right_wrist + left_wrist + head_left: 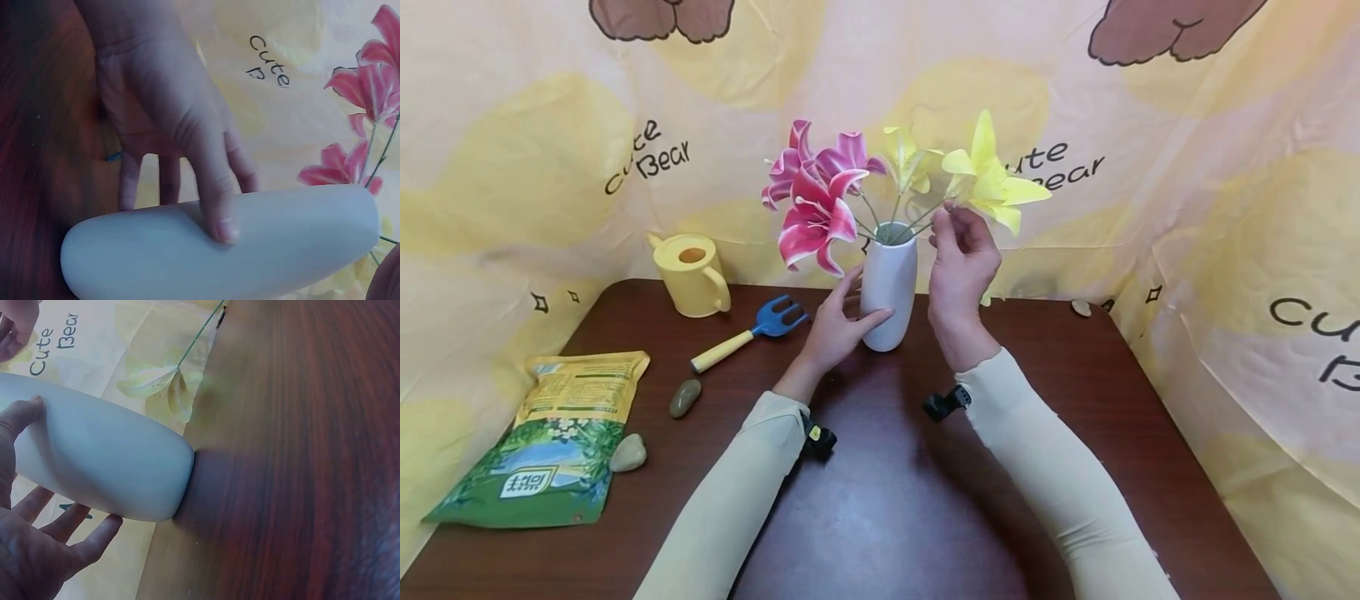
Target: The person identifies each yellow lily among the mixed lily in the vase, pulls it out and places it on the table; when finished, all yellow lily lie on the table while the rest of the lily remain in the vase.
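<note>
White vase: (889, 287) standing on the brown worktop (880, 508) near its back edge, stems in its mouth
Left hand: (838, 323) holding the vase from the left, thumb on its near face, the other fingers spread along its side
Right hand: (962, 262) pinching the stem of a yellow lily (997, 177) just under the bloom, to the right of the vase's mouth
Other stems: pink lilies (815, 215) leaning left, a second yellow lily (910, 162) at the back
Loose flower: (180, 397) pale yellow, green stem, by the worktop's far edge
Left side: yellow watering can (685, 283), blue fork (724, 350) with a yellow handle, dark stone (685, 398), pale stone (628, 453) touching a green and yellow bag (561, 446)
Far right corner: small stone (1081, 307)
Backdrop: printed cloth (1247, 192) reading "Cute Bear"
</note>
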`<state>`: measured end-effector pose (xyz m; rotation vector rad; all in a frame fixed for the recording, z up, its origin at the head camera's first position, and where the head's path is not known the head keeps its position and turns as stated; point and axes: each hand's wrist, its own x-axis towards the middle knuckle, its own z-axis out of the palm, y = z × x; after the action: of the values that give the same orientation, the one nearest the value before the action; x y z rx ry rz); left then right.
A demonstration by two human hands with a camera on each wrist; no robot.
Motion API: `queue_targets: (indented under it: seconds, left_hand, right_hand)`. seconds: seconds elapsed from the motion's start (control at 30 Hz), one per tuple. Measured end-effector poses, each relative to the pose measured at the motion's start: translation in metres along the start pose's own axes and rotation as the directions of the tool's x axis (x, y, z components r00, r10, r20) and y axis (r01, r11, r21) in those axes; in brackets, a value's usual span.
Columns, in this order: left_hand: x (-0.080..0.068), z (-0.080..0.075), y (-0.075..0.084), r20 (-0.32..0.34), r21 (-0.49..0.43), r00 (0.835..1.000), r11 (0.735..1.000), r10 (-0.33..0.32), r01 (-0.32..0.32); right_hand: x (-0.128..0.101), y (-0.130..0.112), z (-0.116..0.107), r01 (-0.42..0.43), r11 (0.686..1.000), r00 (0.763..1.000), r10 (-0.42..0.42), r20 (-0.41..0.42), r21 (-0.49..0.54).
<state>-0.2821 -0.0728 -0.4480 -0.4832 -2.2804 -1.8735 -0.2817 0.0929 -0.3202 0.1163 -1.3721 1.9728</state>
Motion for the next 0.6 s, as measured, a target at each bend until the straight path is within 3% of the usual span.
queue_targets:
  seconds: [0.23,0.6]
  left_hand:
    - [0.0,0.0,-0.001,-0.003,-0.015,1.0,1.0,0.002,-0.002]
    - [0.0,0.002,-0.001,-0.011,-0.022,1.0,1.0,-0.016,0.015]
  right_hand:
    - [0.001,-0.013,-0.001,-0.036,0.996,0.999,0.033,0.035,0.081]
    - [0.0,-0.034,-0.011,-0.063,0.994,0.993,0.054,0.107,0.084]
